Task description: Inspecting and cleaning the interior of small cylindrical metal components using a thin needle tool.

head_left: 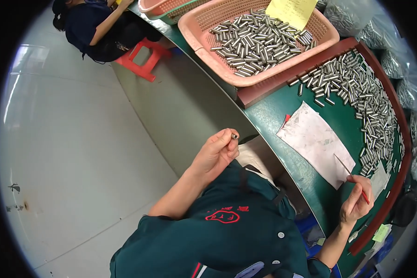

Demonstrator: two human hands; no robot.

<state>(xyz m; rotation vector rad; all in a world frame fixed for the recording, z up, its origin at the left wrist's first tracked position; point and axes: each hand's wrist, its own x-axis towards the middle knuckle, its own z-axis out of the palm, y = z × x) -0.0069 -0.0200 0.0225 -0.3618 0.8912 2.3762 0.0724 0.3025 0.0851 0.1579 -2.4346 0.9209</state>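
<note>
Between the thumb and fingers of my left hand [217, 150] is a small metal tube [235, 136], its open end facing up. That hand is raised at the table's near edge, in front of my body. My right hand [358, 201] closes round a thin pointed metal tool with a red handle [343, 164]; its exact kind cannot be told. The tool's tip lies over a smudged white cloth or paper sheet [312, 139] on the green table [275, 113]. Beyond the sheet, many loose metal tubes [373, 111] are heaped on the tabletop.
A pink plastic basket [204, 51] full of tubes, with a yellow note [292, 11], stands at the far side. A dark red wooden rail [264, 91] borders the loose heap. Clear bags of parts [396, 65] line the right. Another person [95, 30] sits on a red stool [146, 58].
</note>
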